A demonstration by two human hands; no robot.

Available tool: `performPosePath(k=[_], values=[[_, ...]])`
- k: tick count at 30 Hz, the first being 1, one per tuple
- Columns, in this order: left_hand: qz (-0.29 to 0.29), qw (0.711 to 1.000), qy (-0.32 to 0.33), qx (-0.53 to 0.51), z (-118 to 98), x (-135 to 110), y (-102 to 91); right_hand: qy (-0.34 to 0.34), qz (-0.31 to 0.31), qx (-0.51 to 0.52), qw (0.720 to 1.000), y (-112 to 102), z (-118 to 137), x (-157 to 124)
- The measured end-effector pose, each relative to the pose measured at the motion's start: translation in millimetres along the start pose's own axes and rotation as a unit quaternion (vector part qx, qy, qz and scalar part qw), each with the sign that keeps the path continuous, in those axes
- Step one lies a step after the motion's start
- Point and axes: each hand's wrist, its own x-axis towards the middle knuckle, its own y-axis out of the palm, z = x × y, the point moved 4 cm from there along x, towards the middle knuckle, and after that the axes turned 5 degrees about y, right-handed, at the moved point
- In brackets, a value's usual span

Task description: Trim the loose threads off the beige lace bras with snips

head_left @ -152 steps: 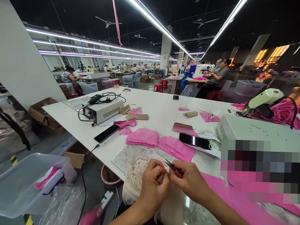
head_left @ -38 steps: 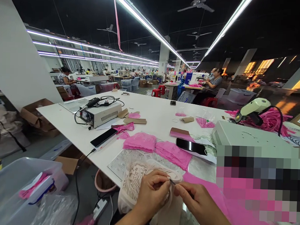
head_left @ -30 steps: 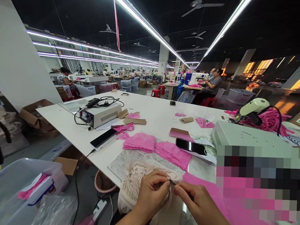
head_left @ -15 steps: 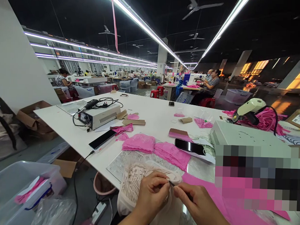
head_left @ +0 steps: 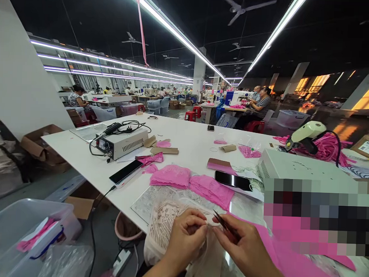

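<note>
My left hand is closed, pinching the edge of a cream lace piece that hangs over the near edge of the white table. My right hand is closed around small dark thread snips, whose blades point up and left toward my left fingers. The two hands almost touch above the lace. Two stacks of pink lace pieces lie just beyond my hands.
A black phone and a second phone lie on the table. A grey control box with cables sits at the left, a white machine at the right. A clear bin stands low left. Other people work at far tables.
My right hand has drawn back slightly and the snips' blades now stand out above my fingers, tilted up. The left hand keeps its pinch on the lace. The view shifted a little.
</note>
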Motion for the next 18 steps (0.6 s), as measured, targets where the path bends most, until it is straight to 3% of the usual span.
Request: performPosePath(k=[3,7,13,18], values=[[0.003,1.0,0.024,0.008,-3,0,1.9,-0.048,-0.032,-0.042,0.997,5,4,3],[0.005,0.999,0.036,0.025,-4,0,3.4,-0.057,-0.023,-0.065,0.996,11,9,7],[0.005,1.0,0.019,0.024,-5,0,4.1,0.014,-0.009,0.036,0.999,14,8,16],[0.014,0.999,-0.028,-0.042,4,2,4.2,0.1,0.034,0.176,0.979,23,-8,21]])
